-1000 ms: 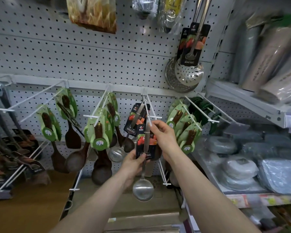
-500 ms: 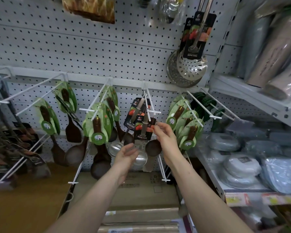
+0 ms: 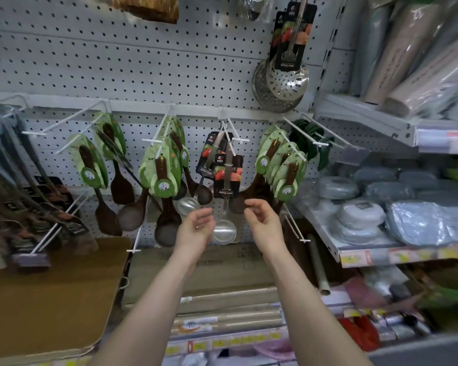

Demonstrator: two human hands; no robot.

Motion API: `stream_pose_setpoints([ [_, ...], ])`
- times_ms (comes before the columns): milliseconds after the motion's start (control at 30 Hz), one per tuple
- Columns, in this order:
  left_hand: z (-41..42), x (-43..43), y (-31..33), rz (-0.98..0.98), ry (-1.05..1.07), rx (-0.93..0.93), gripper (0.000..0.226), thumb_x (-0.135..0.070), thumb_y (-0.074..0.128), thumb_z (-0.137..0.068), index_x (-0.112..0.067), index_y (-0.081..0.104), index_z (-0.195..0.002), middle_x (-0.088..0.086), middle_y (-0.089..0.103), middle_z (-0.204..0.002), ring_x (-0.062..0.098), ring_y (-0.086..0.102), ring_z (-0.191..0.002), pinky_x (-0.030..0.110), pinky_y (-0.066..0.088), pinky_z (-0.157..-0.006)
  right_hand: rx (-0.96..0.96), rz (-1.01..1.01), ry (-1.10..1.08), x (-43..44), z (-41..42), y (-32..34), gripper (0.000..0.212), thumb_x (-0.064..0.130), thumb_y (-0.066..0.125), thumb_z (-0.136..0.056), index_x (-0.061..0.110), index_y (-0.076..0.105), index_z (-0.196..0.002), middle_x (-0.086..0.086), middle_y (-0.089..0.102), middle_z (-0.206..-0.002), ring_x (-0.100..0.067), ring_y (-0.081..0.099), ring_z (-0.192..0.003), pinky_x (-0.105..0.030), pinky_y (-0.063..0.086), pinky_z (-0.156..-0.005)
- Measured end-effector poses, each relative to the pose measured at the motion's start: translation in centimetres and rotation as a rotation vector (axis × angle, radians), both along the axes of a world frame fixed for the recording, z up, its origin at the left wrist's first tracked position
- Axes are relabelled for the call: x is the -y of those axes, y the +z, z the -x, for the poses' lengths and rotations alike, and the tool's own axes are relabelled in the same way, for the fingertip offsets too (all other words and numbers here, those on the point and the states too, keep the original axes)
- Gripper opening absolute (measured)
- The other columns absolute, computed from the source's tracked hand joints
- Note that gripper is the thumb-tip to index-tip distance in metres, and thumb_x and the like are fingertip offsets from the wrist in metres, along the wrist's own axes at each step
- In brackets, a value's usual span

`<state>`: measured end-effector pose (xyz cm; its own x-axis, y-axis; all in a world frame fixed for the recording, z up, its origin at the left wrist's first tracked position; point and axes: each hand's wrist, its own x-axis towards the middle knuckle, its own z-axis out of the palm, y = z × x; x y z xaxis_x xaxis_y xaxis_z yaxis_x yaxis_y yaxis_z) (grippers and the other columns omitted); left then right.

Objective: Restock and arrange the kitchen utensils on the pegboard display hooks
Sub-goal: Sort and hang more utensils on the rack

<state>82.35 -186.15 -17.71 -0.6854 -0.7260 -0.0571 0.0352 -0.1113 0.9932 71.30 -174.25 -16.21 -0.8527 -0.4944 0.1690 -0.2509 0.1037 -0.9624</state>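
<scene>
Head view: looks forward and down at a white pegboard (image 3: 117, 62) wall hung with carded utensils.
Far left: dark-handled tools (image 3: 19, 186) crowd the angled hooks, blurred, above a brown sheet of cardboard (image 3: 50, 299).
Left hooks: wooden spoons (image 3: 161, 178) on green cards fill two hooks; one white hook (image 3: 61, 122) above them is bare.
Left hand (image 3: 196, 231): palm turned inward, fingers loosely curled and apart, holding nothing, just below the ladles.
Task item: two steel ladles (image 3: 226, 180) on black cards hang from the centre hook, the nearer bowl between the two hands.
Right hand (image 3: 262, 220): fingers half open, thumb and forefinger close together but empty, near the front card without touching it.
Right hooks: more green-carded spoons (image 3: 280, 167), packed tightly beside the ladles.
Upper right: a perforated skimmer (image 3: 283, 83) hangs above.
Risk: the front ladle likely sits near the hook's tip; a brush from either hand could swing it off, or knock the crowded green cards askew.
Room: a shop aisle, grey shelves (image 3: 368, 249) at right stacked with wrapped lids and rolls.
</scene>
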Motion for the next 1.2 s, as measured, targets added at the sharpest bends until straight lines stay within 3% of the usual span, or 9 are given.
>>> stream_pose_setpoints([
  [100, -1.0, -1.0, 0.2, 0.086, 0.004, 0.005, 0.024, -0.013, 0.061, -0.093, -0.033, 0.061, -0.105, -0.007, 0.064, -0.113, 0.009, 0.060, -0.104, 0.041, 0.052, -0.094, -0.059, -0.020, -0.027, -1.4, -1.2, -0.3, 0.019, 0.014, 0.059, -0.095, 0.022, 0.064, -0.111, 0.006, 0.065, -0.097, -0.006, 0.059, -0.088, -0.022, 0.046, -0.078],
  [233, -1.7, -2.5, 1.1, 0.143, -0.034, 0.018, 0.025, -0.013, 0.061, -0.093, -0.029, 0.061, -0.112, -0.010, 0.064, -0.110, 0.010, 0.061, -0.105, 0.042, 0.051, -0.097, -0.095, -0.029, -0.051, -3.3, -2.3, -0.2, 0.019, 0.014, 0.058, -0.095, 0.022, 0.065, -0.112, 0.004, 0.066, -0.099, -0.008, 0.060, -0.090, -0.020, 0.047, -0.078],
  [400, -1.5, -4.3, 2.8, 0.219, -0.083, -0.010, 0.026, -0.014, 0.060, -0.093, -0.024, 0.061, -0.118, -0.007, 0.064, -0.115, 0.006, 0.061, -0.102, 0.036, 0.052, -0.095, -0.159, -0.002, -0.078, -5.4, -2.6, 1.1, 0.021, 0.009, 0.059, -0.094, 0.018, 0.065, -0.111, 0.011, 0.062, -0.088, 0.007, 0.056, -0.078, -0.009, 0.044, -0.073],
  [500, -0.8, -5.1, 3.0, 0.240, -0.095, -0.021, 0.026, -0.015, 0.062, -0.093, -0.025, 0.061, -0.117, -0.005, 0.064, -0.115, 0.006, 0.061, -0.102, 0.038, 0.051, -0.097, -0.163, 0.027, -0.088, -6.3, -2.0, 1.3, 0.021, 0.009, 0.059, -0.093, 0.018, 0.065, -0.111, 0.009, 0.062, -0.087, 0.007, 0.055, -0.075, -0.014, 0.047, -0.074],
  [633, 1.1, -6.1, 3.5, 0.277, -0.100, -0.033, 0.025, -0.016, 0.062, -0.093, -0.027, 0.061, -0.115, -0.006, 0.064, -0.113, 0.004, 0.061, -0.099, 0.035, 0.051, -0.096, -0.182, 0.038, -0.114, -7.5, -0.1, 1.5, 0.022, 0.010, 0.059, -0.093, 0.018, 0.065, -0.114, 0.002, 0.065, -0.093, 0.003, 0.057, -0.081, -0.010, 0.045, -0.074],
  [800, 5.0, -7.7, 4.0, 0.280, -0.091, -0.051, 0.025, -0.011, 0.061, -0.092, -0.023, 0.061, -0.115, -0.002, 0.064, -0.111, 0.005, 0.061, -0.099, 0.032, 0.052, -0.094, -0.175, 0.026, -0.098, -9.0, 3.6, 1.5, 0.023, 0.010, 0.060, -0.093, 0.022, 0.063, -0.112, 0.001, 0.065, -0.094, -0.010, 0.061, -0.086, -0.018, 0.049, -0.076],
  [1033, 10.2, -8.7, 3.6, 0.262, -0.022, -0.054, 0.028, -0.007, 0.061, -0.092, -0.024, 0.060, -0.114, -0.001, 0.064, -0.112, 0.007, 0.061, -0.101, 0.032, 0.052, -0.093, -0.200, 0.031, -0.060, -10.5, 9.7, 2.2, 0.022, 0.000, 0.059, -0.092, 0.015, 0.061, -0.109, 0.010, 0.061, -0.087, 0.012, 0.054, -0.073, -0.004, 0.042, -0.071],
  [1200, 12.5, -9.2, 2.4, 0.269, 0.049, -0.046, 0.030, -0.007, 0.061, -0.091, -0.027, 0.059, -0.113, -0.004, 0.063, -0.113, 0.003, 0.060, -0.101, 0.028, 0.051, -0.093, -0.180, 0.001, 0.005, -9.9, 12.9, 1.3, 0.025, 0.005, 0.062, -0.092, 0.022, 0.059, -0.110, 0.008, 0.063, -0.092, 0.008, 0.057, -0.078, -0.006, 0.045, -0.073],
])
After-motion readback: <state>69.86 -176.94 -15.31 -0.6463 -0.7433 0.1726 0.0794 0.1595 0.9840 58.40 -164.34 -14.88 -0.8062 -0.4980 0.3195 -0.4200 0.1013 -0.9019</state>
